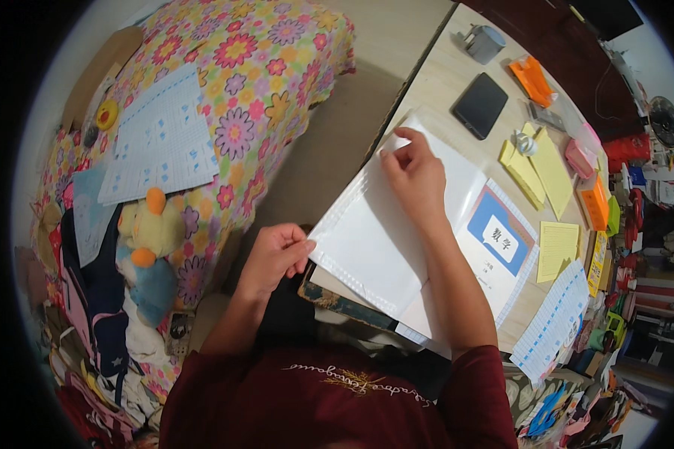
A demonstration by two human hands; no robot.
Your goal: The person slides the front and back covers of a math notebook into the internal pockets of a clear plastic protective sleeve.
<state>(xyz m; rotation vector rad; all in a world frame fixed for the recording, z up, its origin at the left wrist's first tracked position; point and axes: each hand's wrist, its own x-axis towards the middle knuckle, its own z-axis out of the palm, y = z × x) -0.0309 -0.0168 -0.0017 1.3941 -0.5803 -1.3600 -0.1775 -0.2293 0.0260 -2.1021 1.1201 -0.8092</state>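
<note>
An open book in a clear plastic book cover (363, 232) lies at the table's near left edge. Its left side is plain white and glossy. A title page with a blue panel (493, 241) shows on its right side, partly behind my right forearm. With thumb and fingers closed, my left hand (275, 258) pinches the cover's outer left corner, just past the table edge. My right hand (418, 176) is at the far end of the cover, its fingers curled and its thumb and index finger at the plastic's edge.
Beyond the book lie a dark phone (480, 106), a grey cup (484, 43), an orange wrapper (532, 81) and yellow paper pads (523, 173). Printed sheets (553, 322) hang over the right edge. At left, a flowered bed (277, 67) holds papers (161, 138) and a plush toy (151, 228).
</note>
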